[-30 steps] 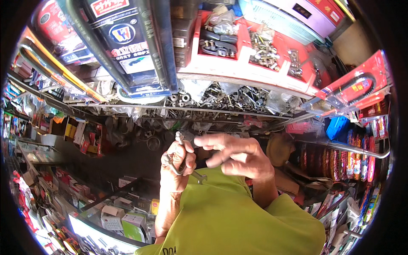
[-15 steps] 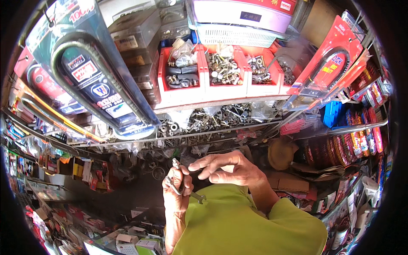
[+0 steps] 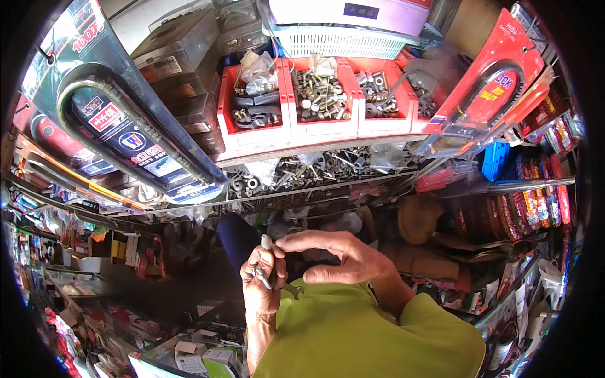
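Left hand (image 3: 263, 285) is wrapped around a slim metal wrench (image 3: 275, 282), chest-high under the shelves; right hand (image 3: 337, 257) pinches its top end. Above: red plastic bins (image 3: 296, 129) of shiny bolts, red carded packs on the right.

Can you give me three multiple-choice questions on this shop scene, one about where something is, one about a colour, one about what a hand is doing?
1. Where do the bins of bolts and nuts stand?
A. on the shelf above the hands
B. below the hands
C. on the person's lap

2. What colour are those bins?
A. blue
B. red
C. green

3. How is the left hand?
A. open and flat
B. hanging at the side
C. closed round small metal tools

Answers:
1 A: the red bins sit on the shelf over both hands.
2 B: their walls are plainly red.
3 C: the left hand grips the small metal tools, one end sticking out at its top, while the right hand pinches that top end.
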`<state>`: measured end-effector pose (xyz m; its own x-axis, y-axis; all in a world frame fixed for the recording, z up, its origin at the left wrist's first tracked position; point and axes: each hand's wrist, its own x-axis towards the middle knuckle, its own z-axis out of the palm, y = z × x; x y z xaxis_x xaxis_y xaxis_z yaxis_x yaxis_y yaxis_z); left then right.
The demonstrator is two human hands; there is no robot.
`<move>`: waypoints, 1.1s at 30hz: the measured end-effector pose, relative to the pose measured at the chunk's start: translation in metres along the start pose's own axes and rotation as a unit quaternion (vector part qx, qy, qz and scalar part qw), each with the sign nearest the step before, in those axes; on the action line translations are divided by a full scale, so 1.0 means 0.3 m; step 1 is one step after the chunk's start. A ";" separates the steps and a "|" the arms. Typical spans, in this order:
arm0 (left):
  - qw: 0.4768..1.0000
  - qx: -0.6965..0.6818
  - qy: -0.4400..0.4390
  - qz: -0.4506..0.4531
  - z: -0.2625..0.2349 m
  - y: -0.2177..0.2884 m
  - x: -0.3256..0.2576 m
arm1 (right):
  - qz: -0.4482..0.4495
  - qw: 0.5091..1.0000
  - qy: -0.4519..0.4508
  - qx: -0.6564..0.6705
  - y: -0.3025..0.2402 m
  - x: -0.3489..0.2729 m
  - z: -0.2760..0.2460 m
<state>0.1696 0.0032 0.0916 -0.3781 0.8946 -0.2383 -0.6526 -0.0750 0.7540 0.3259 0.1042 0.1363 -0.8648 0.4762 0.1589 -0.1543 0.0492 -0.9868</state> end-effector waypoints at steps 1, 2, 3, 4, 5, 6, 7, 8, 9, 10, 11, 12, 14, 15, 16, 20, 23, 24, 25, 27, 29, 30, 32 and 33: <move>1.000 0.016 -0.017 -0.003 -0.004 -0.003 0.004 | 0.056 0.995 0.041 0.072 0.017 -0.006 0.009; 0.999 0.033 -0.034 -0.006 0.000 0.000 0.006 | 0.035 0.997 0.057 0.041 0.029 0.003 0.010; 0.997 0.066 -0.040 -0.019 0.012 0.015 0.001 | 0.044 0.995 0.059 0.062 0.035 0.007 0.018; 0.999 0.042 -0.021 -0.018 0.013 -0.001 -0.003 | 0.057 0.993 0.060 0.079 0.037 0.008 0.025; 0.998 0.056 -0.021 -0.005 0.024 -0.002 -0.003 | 0.060 0.992 0.042 0.101 0.038 0.011 0.035; 0.997 0.071 -0.022 0.009 0.036 0.003 -0.004 | 0.019 0.998 0.026 0.057 0.063 0.000 0.044; 0.997 0.078 -0.019 -0.002 0.033 0.012 -0.004 | 0.017 0.998 0.028 0.053 0.033 0.003 0.044; 0.996 0.085 -0.016 -0.013 0.027 0.023 -0.004 | 0.014 0.998 0.029 0.048 0.002 0.008 0.039; 0.997 0.075 -0.002 -0.006 0.022 0.029 -0.008 | -0.023 0.999 0.021 0.035 0.016 0.004 0.025; 0.998 0.054 0.017 -0.002 -0.004 0.018 -0.003 | -0.059 0.998 0.012 0.020 0.037 -0.002 0.007; 0.999 0.047 0.006 -0.005 -0.023 0.022 0.004 | -0.071 0.995 0.004 0.074 0.049 -0.001 -0.006; 0.999 0.041 -0.005 -0.008 -0.036 0.027 0.009 | -0.042 0.993 0.016 0.106 0.052 -0.006 -0.009; 0.999 0.040 -0.021 -0.012 -0.031 0.025 0.010 | 0.010 0.993 0.094 0.070 0.029 -0.006 0.004; 0.998 0.059 -0.025 -0.016 -0.012 0.029 0.004 | 0.018 0.995 0.088 0.046 0.045 -0.008 0.003; 0.996 0.079 -0.030 -0.019 0.007 0.033 0.002 | 0.028 0.993 0.094 0.062 0.057 -0.006 0.009; 0.990 0.129 -0.022 -0.053 0.019 0.020 -0.004 | -0.015 0.996 0.081 0.032 0.114 0.012 0.063; 0.994 0.099 -0.029 -0.043 -0.006 0.026 0.014 | 0.012 0.998 0.061 0.027 0.110 0.009 0.077; 0.995 0.078 -0.030 -0.045 -0.014 0.036 0.022 | -0.012 0.997 0.070 0.033 0.106 0.019 0.067; 0.996 0.069 -0.014 -0.055 -0.034 0.034 0.029 | 0.001 0.997 0.060 0.048 0.105 0.023 0.051; 0.996 0.073 -0.003 -0.056 -0.048 0.050 0.036 | 0.036 0.996 0.059 0.062 0.115 0.032 0.028; 0.996 0.072 0.001 -0.054 -0.062 0.048 0.041 | 0.080 0.983 0.087 0.140 0.119 0.048 0.027; 0.995 0.073 0.003 -0.063 -0.060 0.044 0.043 | 0.108 0.978 0.093 0.151 0.116 0.057 0.022; 0.994 0.075 -0.005 -0.077 -0.072 0.024 0.043 | 0.109 0.981 0.107 0.121 0.136 0.077 0.034; 0.993 0.084 0.001 -0.086 -0.060 0.021 0.041 | 0.127 0.983 0.089 0.094 0.137 0.086 0.036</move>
<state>0.1489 0.0056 0.0824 -0.2725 0.8871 -0.3726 -0.5884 0.1528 0.7940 0.2921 0.1090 0.1002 -0.7923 0.5989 -0.1161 -0.0449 -0.2470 -0.9680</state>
